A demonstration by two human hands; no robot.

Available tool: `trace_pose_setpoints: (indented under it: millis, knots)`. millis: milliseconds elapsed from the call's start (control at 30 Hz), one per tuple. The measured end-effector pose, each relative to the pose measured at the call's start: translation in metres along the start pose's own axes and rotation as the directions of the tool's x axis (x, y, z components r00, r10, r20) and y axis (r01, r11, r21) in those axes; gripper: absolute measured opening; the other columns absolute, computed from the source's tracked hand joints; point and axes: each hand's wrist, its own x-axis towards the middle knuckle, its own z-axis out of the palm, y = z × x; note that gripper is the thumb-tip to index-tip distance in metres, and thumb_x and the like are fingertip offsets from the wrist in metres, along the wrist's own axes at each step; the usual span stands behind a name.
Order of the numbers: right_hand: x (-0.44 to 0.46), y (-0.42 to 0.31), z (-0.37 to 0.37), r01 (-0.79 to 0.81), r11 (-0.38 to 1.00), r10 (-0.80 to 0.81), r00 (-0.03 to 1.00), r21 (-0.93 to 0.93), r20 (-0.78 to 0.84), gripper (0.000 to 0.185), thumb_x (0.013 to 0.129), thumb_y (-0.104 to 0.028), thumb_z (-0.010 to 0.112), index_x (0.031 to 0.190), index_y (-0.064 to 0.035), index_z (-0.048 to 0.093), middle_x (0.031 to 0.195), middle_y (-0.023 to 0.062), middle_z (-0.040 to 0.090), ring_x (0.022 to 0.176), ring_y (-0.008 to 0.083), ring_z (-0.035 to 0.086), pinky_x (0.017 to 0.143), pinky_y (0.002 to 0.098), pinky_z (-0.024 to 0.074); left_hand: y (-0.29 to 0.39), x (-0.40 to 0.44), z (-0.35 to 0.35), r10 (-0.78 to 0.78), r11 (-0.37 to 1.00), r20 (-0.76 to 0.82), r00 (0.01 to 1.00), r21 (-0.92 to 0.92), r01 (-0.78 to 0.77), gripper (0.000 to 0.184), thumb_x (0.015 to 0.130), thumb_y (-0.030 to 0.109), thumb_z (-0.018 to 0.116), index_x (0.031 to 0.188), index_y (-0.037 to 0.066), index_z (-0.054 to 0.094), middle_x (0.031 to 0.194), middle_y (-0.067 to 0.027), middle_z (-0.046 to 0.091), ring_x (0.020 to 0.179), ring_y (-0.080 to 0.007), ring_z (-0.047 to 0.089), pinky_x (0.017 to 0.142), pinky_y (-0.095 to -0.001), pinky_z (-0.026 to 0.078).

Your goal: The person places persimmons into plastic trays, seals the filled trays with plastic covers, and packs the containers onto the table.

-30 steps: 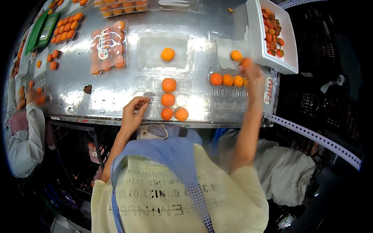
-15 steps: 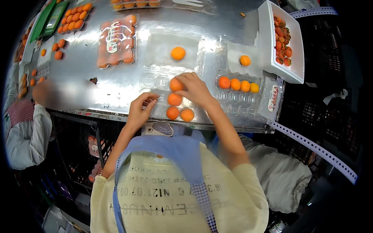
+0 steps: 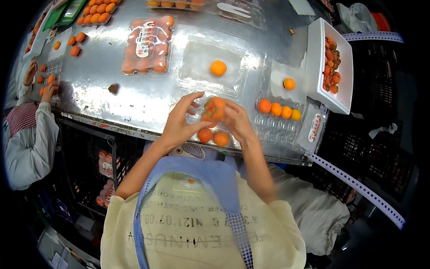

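In the head view, my right hand pinches a persimmon, blurred, just in from the bench's near edge; my left hand curves beside it, thumb and fingers apart. I judge that a loose pinch, with the left unclosed, could drop it onto a fruit nearer that edge, bruising both or rolling one off.

Held persimmon: orange, green calyx. Row of four persimmons: reddish-orange left, yellow right. Apron blue; its strap dark-blue-and-white check lower down. T-shirt pale yellow, dark lettering. Foam box white. Table silver-grey. Co-worker's sleeve pale grey, cloth above it red-and-white check. Perforated rail lavender.
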Motion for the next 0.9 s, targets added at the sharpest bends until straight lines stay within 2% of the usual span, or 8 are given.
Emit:
trace_pose_setpoints:
  millis: [100,167,300,400,600,700,800,900]
  knots:
    - [-0.005,0.003,0.009,-0.023,0.993,0.019,0.999,0.116,0.037,0.046,0.091,-0.025,0.052,0.123,0.0065,0.046,0.110,0.0136,0.058,0.095,0.0200,0.059,0.081,0.0317,0.0497,-0.001,0.004,0.002,0.076,0.997,0.016,0.997,0.015,-0.077,0.058,0.070,0.010,0.075,0.123,0.006,0.051,0.117,-0.0106,0.054,0.100,-0.0199,0.055,0.079,-0.0298,0.047]
    - [-0.008,0.003,0.012,-0.013,0.996,0.011,1.000,0.090,0.023,0.047,0.091,-0.026,0.053,0.124,0.0065,0.045,0.110,0.0133,0.058,0.094,0.0189,0.060,0.079,0.0311,0.0500,0.001,0.004,0.002,0.109,0.993,0.010,0.994,0.034,-0.109,0.056,0.071,0.016,0.075,0.121,0.004,0.052,0.113,-0.0116,0.055,0.097,-0.0216,0.055,0.081,-0.0316,0.047]
    - [-0.010,0.008,0.012,0.014,0.998,-0.012,1.000,-0.066,0.025,0.050,0.091,-0.029,0.054,0.125,0.0066,0.044,0.109,0.0132,0.058,0.094,0.0178,0.060,0.078,0.0302,0.0500,0.000,0.001,-0.002,0.092,0.993,0.023,0.996,0.076,-0.093,0.054,0.072,0.015,0.074,0.120,0.004,0.053,0.112,-0.0117,0.056,0.096,-0.0214,0.056,0.081,-0.0313,0.047]
    - [-0.011,0.012,0.012,0.015,0.999,-0.014,1.000,-0.046,0.026,0.051,0.090,-0.030,0.055,0.125,0.0062,0.044,0.111,0.0136,0.057,0.095,0.0175,0.059,0.079,0.0293,0.0498,0.000,-0.002,-0.003,0.075,0.993,0.031,0.997,0.093,-0.078,0.056,0.072,0.013,0.074,0.123,0.005,0.052,0.111,-0.0107,0.057,0.096,-0.0197,0.056,0.081,-0.0304,0.046]
    - [-0.012,0.020,0.021,-0.074,0.947,0.071,0.997,0.311,0.022,0.051,0.093,-0.034,0.048,0.125,0.0040,0.043,0.114,0.0145,0.057,0.097,0.0182,0.059,0.080,0.0290,0.0492,0.001,-0.004,0.000,0.050,0.999,0.057,0.997,0.017,-0.051,0.059,0.070,0.015,0.076,0.123,0.004,0.051,0.109,-0.0102,0.057,0.097,-0.0194,0.056,0.083,-0.0315,0.045]
    - [-0.009,0.034,0.012,-0.082,0.898,0.047,0.995,0.433,0.092,0.049,0.095,-0.035,0.044,0.125,0.0028,0.044,0.114,0.0135,0.057,0.097,0.0184,0.058,0.078,0.0299,0.0487,0.005,-0.004,0.000,0.019,1.000,0.043,0.999,0.006,-0.020,0.059,0.069,0.015,0.076,0.121,0.003,0.052,0.109,-0.0105,0.057,0.097,-0.0191,0.056,0.083,-0.0316,0.045]
    - [-0.009,0.034,0.012,-0.103,0.906,0.072,0.993,0.410,0.091,0.049,0.095,-0.037,0.043,0.124,0.0021,0.044,0.113,0.0123,0.057,0.097,0.0186,0.058,0.077,0.0304,0.0481,0.006,-0.003,0.002,0.026,1.000,-0.011,1.000,0.017,-0.026,0.056,0.068,0.014,0.076,0.118,0.002,0.053,0.108,-0.0109,0.057,0.096,-0.0193,0.056,0.082,-0.0313,0.045]
    - [-0.013,0.020,0.015,-0.049,0.983,0.053,0.999,0.179,-0.014,0.047,0.093,-0.031,0.050,0.124,0.0039,0.043,0.112,0.0131,0.056,0.097,0.0190,0.058,0.080,0.0309,0.0480,0.013,-0.002,0.003,0.096,0.988,-0.087,0.992,0.126,-0.084,0.054,0.065,0.012,0.076,0.114,0.002,0.054,0.105,-0.0112,0.057,0.094,-0.0210,0.057,0.081,-0.0309,0.046]
